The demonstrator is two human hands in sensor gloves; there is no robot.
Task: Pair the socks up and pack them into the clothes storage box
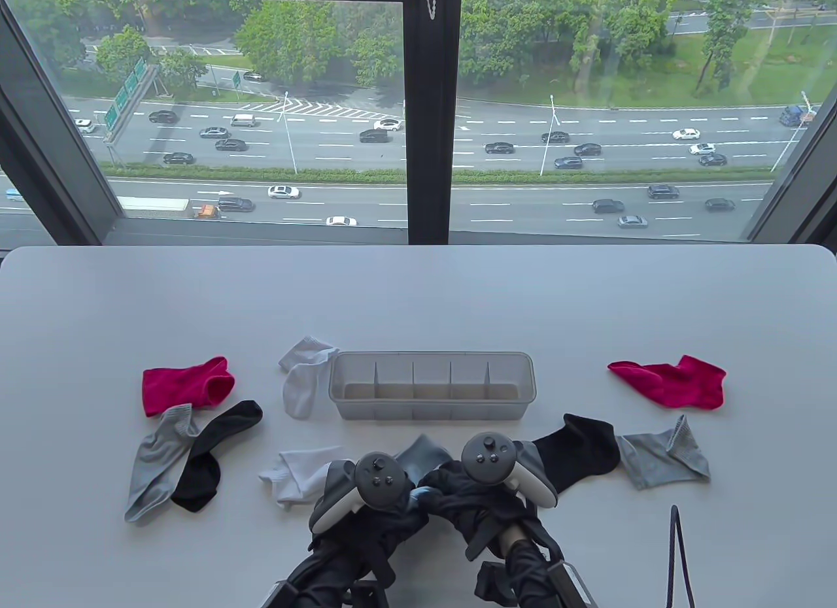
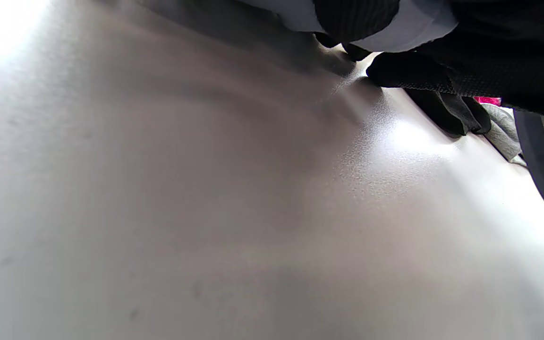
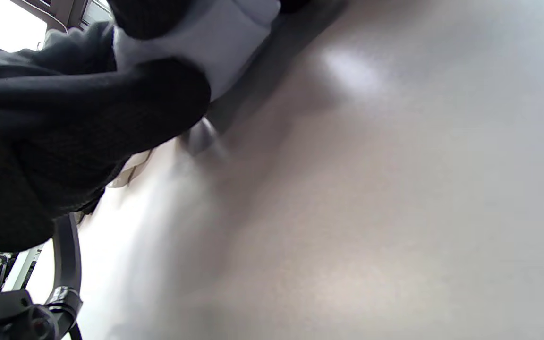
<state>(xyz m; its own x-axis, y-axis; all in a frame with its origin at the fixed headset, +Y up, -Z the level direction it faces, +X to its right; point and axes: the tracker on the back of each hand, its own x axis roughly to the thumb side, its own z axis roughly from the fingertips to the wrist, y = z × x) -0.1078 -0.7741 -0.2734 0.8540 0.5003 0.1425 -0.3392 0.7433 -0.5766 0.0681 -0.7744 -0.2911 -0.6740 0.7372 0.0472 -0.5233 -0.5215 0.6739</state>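
My two hands meet at the table's near edge, just in front of the clear divided storage box (image 1: 431,357). Between them is a pale blue-grey sock (image 1: 422,456). My left hand (image 1: 400,497) and right hand (image 1: 437,487) each grip it with curled fingers, mostly hidden under the trackers. The right wrist view shows a black gloved finger (image 3: 111,113) wrapped over the pale fabric (image 3: 215,42). In the left wrist view the same fabric (image 2: 418,23) is held off the table. The box compartments look empty.
Left of the box lie a red sock (image 1: 183,384), a grey sock (image 1: 157,461), a black sock (image 1: 209,451) and two white socks (image 1: 302,386) (image 1: 294,474). On the right lie a black sock (image 1: 579,451), a grey sock (image 1: 660,461) and a red sock (image 1: 673,380).
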